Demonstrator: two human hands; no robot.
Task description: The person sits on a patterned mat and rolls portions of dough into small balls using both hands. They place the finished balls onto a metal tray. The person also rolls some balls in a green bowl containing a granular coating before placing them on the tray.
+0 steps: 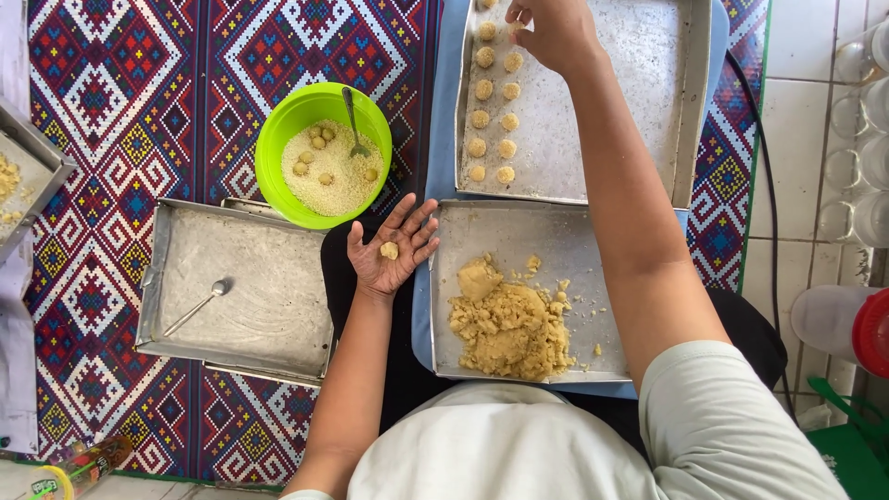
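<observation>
L hand [393, 248] open, palm up, small beige dough lump [389, 250] resting on it, beside green plastic crumb bowl [278, 139]. R hand [553, 32] over far metal tray [648, 93] w/ 2 rows of dough balls [494, 116]; grip unclear.

The three baking trays look like dull, matt sheet metal: the far tray [648, 83] is dusted and grey, the near tray [546, 241] is smeared, and the left tray [259, 278] shows cloudy wipe marks. A thin metal spoon [196, 306] with a soft shine lies in the left one. The green bowl [278, 139] is smooth, glossy plastic, filled with fine, grainy crumbs [343, 185]. The dough heap [509, 333] is rough, crumbly and matt, as is the small dough piece [390, 250] on the open left hand [394, 245]. The dough balls [494, 111] have a gritty coating. The patterned mat [111, 111] looks woven, and the floor tiles [796, 130] are glazed and smooth.
</observation>
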